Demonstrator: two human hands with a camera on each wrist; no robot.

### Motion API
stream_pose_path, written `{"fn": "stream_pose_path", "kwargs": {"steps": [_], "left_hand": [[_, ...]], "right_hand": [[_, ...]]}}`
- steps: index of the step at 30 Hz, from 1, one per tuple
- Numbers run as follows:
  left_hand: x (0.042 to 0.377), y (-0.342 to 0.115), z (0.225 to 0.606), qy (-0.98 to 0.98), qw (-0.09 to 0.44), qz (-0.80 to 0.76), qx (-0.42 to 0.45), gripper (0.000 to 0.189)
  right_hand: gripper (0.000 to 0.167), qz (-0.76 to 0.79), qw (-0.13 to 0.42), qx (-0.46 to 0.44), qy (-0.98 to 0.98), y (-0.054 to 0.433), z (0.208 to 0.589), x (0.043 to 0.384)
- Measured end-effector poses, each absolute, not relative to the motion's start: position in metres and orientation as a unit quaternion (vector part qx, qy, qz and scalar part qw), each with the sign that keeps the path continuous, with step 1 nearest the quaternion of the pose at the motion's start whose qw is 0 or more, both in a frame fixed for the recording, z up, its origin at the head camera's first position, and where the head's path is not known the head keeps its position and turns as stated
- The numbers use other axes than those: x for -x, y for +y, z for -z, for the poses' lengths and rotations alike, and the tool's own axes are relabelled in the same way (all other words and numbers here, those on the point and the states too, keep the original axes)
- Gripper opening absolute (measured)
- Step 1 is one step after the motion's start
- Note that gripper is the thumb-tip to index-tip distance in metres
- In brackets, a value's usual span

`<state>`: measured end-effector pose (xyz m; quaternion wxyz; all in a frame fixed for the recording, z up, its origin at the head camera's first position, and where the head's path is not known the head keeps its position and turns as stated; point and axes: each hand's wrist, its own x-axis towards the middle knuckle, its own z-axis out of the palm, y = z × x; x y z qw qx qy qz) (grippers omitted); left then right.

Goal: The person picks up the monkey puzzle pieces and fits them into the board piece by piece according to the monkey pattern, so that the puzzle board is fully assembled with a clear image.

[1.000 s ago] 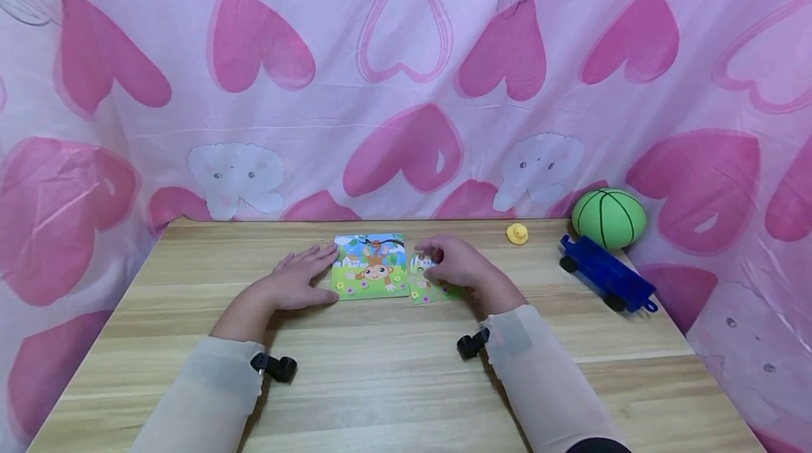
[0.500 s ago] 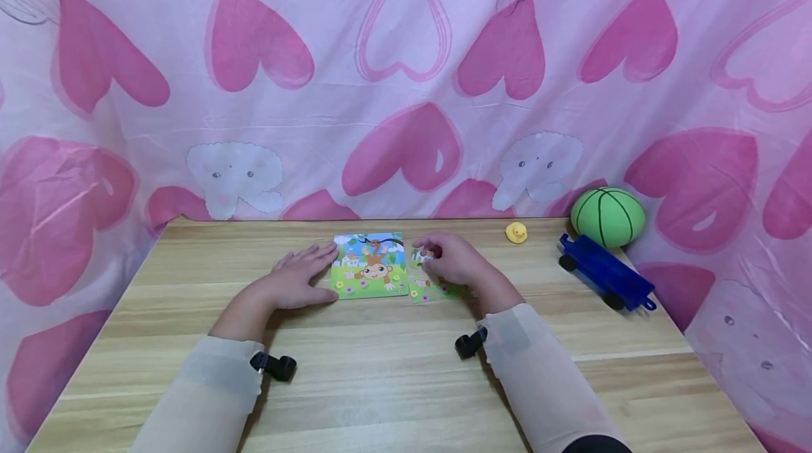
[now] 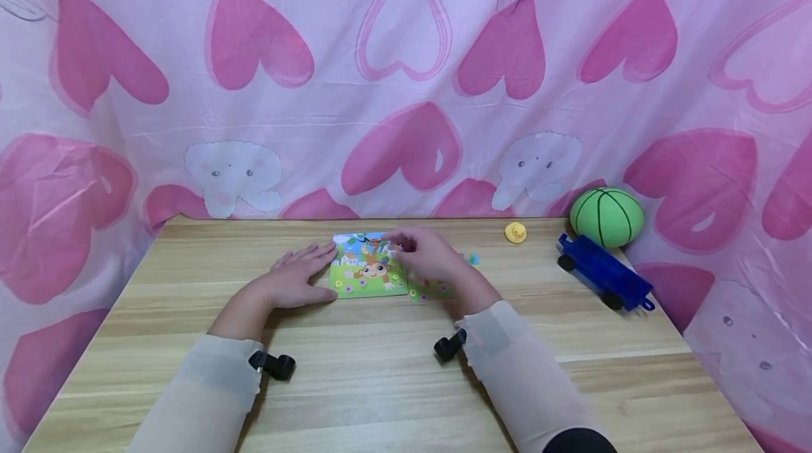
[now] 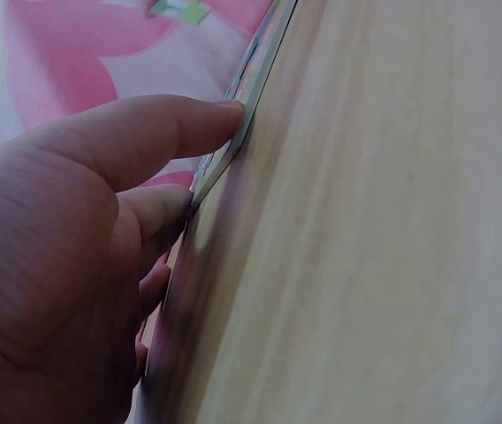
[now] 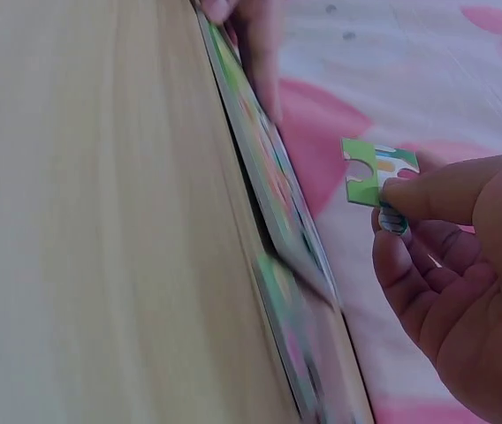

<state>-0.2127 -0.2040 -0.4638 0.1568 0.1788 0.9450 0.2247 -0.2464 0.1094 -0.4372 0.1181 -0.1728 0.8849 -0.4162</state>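
A square jigsaw puzzle [image 3: 368, 277] with a cartoon monkey lies near the table's far edge. My left hand [image 3: 294, 280] rests at its left side, fingers fairly straight, with fingertips [image 4: 231, 115] touching the border in the left wrist view. Between thumb and fingers, my right hand [image 3: 431, 256] pinches a puzzle piece [image 5: 360, 181], green and white with a rounded notch. That hand is over the puzzle's right edge and covers part of the picture. Several loose puzzle pieces [image 3: 431, 291] lie right beside the puzzle, partly hidden under the right hand.
A small yellow rubber duck [image 3: 516, 232] sits to the right at the back. Near the right edge are a green ball [image 3: 607, 217] and a blue toy wagon [image 3: 605, 275]. A pink heart-patterned curtain [image 3: 304, 122] hangs behind the wooden table [image 3: 355, 382].
My right hand has moved left with the puzzle piece, from over the loose pieces to over the puzzle's right side. The left hand has stayed in place.
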Motion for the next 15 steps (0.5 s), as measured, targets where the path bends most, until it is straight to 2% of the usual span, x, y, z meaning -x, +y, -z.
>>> {"fn": "stream_pose_path", "kwargs": {"steps": [7, 15], "left_hand": [[0.214, -0.204, 0.464, 0.944, 0.159, -0.225, -0.183, 0.095], [0.213, -0.204, 0.464, 0.945, 0.156, -0.224, -0.181, 0.095]], "right_hand": [[0.035, 0.430, 0.125, 0.219, 0.867, 0.070, 0.442, 0.249], [0.034, 0.421, 0.116, 0.226, 0.871, 0.041, 0.440, 0.252]]}}
